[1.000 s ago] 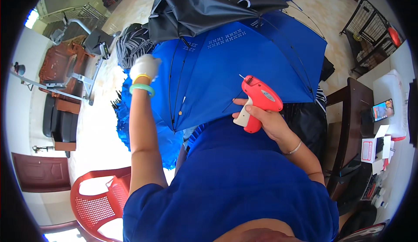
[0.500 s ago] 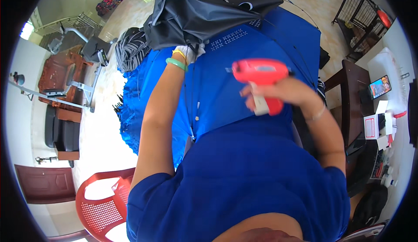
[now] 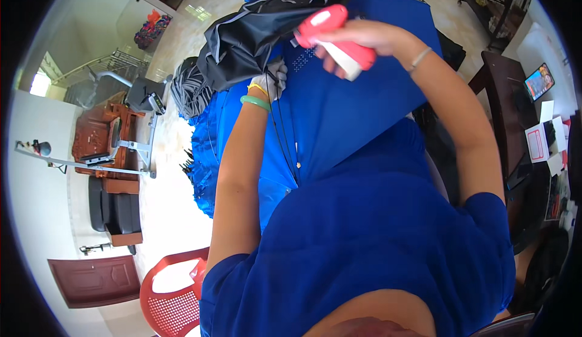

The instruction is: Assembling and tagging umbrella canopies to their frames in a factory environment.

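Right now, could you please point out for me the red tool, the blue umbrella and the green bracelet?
Red tool [image 3: 354,53]: head view, on its red handle.
Blue umbrella [image 3: 357,103]: head view, on its blue cloth.
Green bracelet [image 3: 256,101]: head view, on its band.

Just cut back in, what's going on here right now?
A person's right hand holds a red-and-white gun-shaped tool over a spread blue umbrella canopy, its nose close to the black cloth lying across the canopy's far part. The gloved left hand is at that cloth's near edge; whether it grips anything is hard to tell.
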A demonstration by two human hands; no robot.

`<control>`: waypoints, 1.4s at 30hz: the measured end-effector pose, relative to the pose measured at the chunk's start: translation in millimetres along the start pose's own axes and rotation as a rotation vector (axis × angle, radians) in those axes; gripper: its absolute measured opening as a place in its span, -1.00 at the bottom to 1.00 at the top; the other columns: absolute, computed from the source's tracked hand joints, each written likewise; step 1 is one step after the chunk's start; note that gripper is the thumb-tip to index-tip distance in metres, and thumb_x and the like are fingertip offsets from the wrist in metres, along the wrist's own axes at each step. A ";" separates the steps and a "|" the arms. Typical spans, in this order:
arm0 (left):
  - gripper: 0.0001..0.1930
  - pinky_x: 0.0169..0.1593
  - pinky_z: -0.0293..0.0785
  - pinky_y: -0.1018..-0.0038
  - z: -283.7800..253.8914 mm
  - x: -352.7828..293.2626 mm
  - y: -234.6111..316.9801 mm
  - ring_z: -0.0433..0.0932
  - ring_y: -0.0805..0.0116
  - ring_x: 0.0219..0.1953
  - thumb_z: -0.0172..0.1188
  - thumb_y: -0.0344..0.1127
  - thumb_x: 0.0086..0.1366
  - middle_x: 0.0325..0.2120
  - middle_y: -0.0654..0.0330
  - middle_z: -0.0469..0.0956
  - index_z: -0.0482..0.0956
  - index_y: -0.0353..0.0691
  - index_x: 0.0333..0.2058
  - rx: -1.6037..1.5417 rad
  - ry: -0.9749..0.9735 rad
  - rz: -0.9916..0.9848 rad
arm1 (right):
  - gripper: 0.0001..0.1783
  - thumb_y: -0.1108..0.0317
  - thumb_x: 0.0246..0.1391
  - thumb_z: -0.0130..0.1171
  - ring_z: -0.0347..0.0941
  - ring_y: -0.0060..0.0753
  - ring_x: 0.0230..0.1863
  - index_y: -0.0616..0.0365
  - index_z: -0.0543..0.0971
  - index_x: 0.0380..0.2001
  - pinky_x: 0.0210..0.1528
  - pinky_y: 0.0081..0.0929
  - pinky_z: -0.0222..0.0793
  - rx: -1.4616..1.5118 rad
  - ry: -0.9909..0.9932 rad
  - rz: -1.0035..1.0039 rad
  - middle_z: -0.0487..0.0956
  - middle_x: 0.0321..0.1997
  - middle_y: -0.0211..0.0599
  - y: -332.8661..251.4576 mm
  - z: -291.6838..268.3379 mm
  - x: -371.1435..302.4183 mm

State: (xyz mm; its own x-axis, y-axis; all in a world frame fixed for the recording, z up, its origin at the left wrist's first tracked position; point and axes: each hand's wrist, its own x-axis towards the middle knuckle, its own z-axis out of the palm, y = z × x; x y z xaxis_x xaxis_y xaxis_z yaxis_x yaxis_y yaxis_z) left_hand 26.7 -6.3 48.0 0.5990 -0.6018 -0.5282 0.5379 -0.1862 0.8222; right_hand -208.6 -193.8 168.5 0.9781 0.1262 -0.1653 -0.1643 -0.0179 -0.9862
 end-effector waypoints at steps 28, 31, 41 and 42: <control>-0.90 -0.81 0.20 0.51 28.6 -7.1 -44.8 0.34 0.42 -0.80 0.11 -0.27 0.25 -0.68 0.22 0.46 0.42 -0.11 -0.33 0.066 0.304 0.210 | -0.65 0.37 0.21 -0.05 0.59 -0.08 -0.25 0.27 0.35 0.04 -0.26 -0.25 0.55 0.253 0.355 0.092 0.52 -0.16 -0.04 116.5 20.4 147.6; -0.90 -0.81 0.20 0.52 30.8 -8.7 -44.8 0.34 0.41 -0.81 0.12 -0.26 0.25 -0.70 0.23 0.45 0.44 -0.10 -0.36 0.047 0.301 0.208 | -0.61 0.37 0.17 0.01 0.59 -0.02 -0.29 0.30 0.34 0.04 -0.36 -0.23 0.56 0.207 0.333 0.076 0.51 -0.14 -0.02 118.4 21.0 145.6; -0.88 -0.74 0.14 0.57 36.7 -8.4 -40.8 0.27 0.52 -0.75 0.08 -0.27 0.27 -0.64 0.29 0.42 0.44 -0.08 -0.24 -0.065 0.321 0.154 | -0.67 0.37 0.18 0.00 0.60 -0.10 -0.34 0.30 0.39 -0.03 -0.37 -0.27 0.57 0.302 0.391 0.082 0.52 -0.18 -0.06 114.7 22.5 135.1; -0.91 -0.74 0.14 0.56 36.5 -7.6 -41.1 0.27 0.51 -0.75 0.08 -0.27 0.27 -0.64 0.29 0.42 0.44 -0.08 -0.27 -0.096 0.328 0.161 | -0.67 0.37 0.18 0.00 0.60 -0.11 -0.34 0.30 0.39 -0.03 -0.37 -0.28 0.57 0.296 0.417 0.066 0.52 -0.18 -0.07 113.9 24.2 134.2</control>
State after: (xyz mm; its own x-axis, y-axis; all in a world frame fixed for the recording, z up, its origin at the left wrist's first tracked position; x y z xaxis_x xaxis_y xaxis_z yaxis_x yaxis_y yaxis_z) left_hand -21.6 -22.4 25.9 0.8302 -0.3336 -0.4466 0.4653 -0.0264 0.8848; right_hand -99.2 -154.9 34.1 0.9220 -0.2734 -0.2742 -0.1978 0.2762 -0.9405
